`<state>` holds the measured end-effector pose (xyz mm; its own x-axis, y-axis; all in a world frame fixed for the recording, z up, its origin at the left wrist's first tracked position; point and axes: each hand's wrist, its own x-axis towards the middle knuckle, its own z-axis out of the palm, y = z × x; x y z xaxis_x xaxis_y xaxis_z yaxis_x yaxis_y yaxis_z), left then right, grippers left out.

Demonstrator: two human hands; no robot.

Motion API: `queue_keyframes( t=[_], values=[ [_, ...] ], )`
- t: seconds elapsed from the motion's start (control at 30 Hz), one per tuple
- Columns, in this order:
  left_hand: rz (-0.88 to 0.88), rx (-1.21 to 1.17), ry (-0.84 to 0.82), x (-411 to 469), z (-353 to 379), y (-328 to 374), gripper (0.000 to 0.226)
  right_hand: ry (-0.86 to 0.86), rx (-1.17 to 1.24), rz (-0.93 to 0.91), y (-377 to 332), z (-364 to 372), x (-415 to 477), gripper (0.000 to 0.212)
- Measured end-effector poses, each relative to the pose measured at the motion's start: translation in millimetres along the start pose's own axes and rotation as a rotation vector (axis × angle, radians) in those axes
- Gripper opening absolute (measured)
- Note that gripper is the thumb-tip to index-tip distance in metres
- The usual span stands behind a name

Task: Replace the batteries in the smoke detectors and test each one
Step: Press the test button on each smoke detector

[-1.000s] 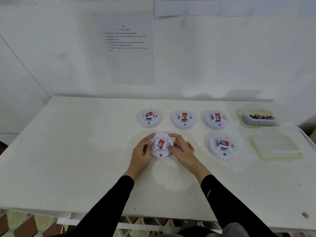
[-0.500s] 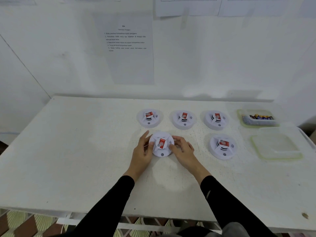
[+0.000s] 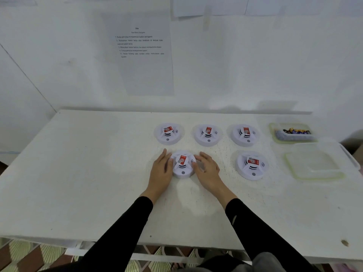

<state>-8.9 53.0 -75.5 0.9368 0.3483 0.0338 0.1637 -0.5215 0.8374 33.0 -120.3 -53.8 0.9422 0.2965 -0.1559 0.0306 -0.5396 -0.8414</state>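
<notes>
Smoke detector (image 3: 182,164) — left hand (image 3: 160,171) and right hand (image 3: 208,169) flank it, both relaxed and uncurled, touching its sides.

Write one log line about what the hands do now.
left hand: touches left side of near round white plastic smoke detector | right hand: touches its right side | batteries in clear plastic tub: untouched

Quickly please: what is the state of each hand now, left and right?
Left hand: open, straight fingers against the front-left smoke detector.
Right hand: open, relaxed fingers touching its right edge.
</notes>
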Motion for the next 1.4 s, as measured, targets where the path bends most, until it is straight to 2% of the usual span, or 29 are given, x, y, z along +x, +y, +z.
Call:
queue_keyframes(
  t=[0.1,0.17,0.23,0.3,0.37,0.43,0.5,0.57,0.67,0.77,0.9,0.97,1.07,1.13,1.27,1.4],
  values=[
    [-0.006,-0.118,0.052,2.0,0.2,15.8,0.037,0.006,0.122,-0.081,2.6,-15.2,-10.8,0.037],
    [0.09,-0.186,0.111,-1.6,9.5,37.9,0.032,0.076,0.197,-0.179,6.1,-35.7,-23.3,0.033],
    [0.213,-0.224,0.099,-7.4,27.5,68.0,0.032,0.193,0.277,-0.224,9.7,-62.2,-33.3,0.032],
    [0.296,-0.254,0.016,-10.6,55.1,94.2,0.031,0.333,0.322,-0.197,18.9,-93.3,-38.9,0.034],
    [0.238,-0.252,-0.119,-10.6,82.8,111.2,0.026,0.484,0.328,-0.128,34.8,-122.3,-39.7,0.035],
    [0.159,-0.207,-0.241,-9.5,107.9,115.8,0.029,0.564,0.287,-0.007,54.3,-143.7,-41.2,0.034],
    [0.11,-0.111,-0.286,-7.2,128.4,112.8,0.037,0.517,0.168,0.149,73.1,-156.0,-38.3,0.034],
    [0.036,0.026,-0.319,-5.3,145.0,111.8,0.044,0.373,-0.007,0.277,87.3,-162.9,-37.2,0.039],
    [0.008,0.189,-0.303,-4.7,161.7,112.2,0.045,0.21,-0.134,0.316,94.9,-166.0,-39.0,0.042],
    [0.042,0.133,-0.247,-9.9,166.6,114.3,0.041,0.164,-0.088,0.245,97.7,-165.1,-37.2,0.046],
    [0.035,-0.132,-0.079,-17.6,163.0,108.4,0.028,0.086,0.144,0.1,100.8,-162.8,-29.5,0.048],
    [0.012,-0.245,-0.011,-20.9,158.9,108.6,0.028,0.058,0.183,0.057,96.3,-162.1,-26.1,0.047],
    [0.002,-0.357,0.004,-23.0,152.8,109.9,0.026,0.011,0.208,0.012,95.3,-158.5,-17.6,0.049],
    [0.017,-0.387,-0.013,-23.4,149.7,104.8,0.027,-0.025,0.225,0.004,94.0,-157.4,-12.2,0.054],
    [0.01,-0.375,-0.047,-25.0,149.1,100.1,0.045,-0.093,0.241,-0.031,99.0,-157.9,-6.0,0.073],
    [0.037,-0.307,-0.036,-25.3,150.8,96.5,0.049,-0.07,0.231,-0.04,102.9,-152.7,-3.8,0.077]
  ],
)
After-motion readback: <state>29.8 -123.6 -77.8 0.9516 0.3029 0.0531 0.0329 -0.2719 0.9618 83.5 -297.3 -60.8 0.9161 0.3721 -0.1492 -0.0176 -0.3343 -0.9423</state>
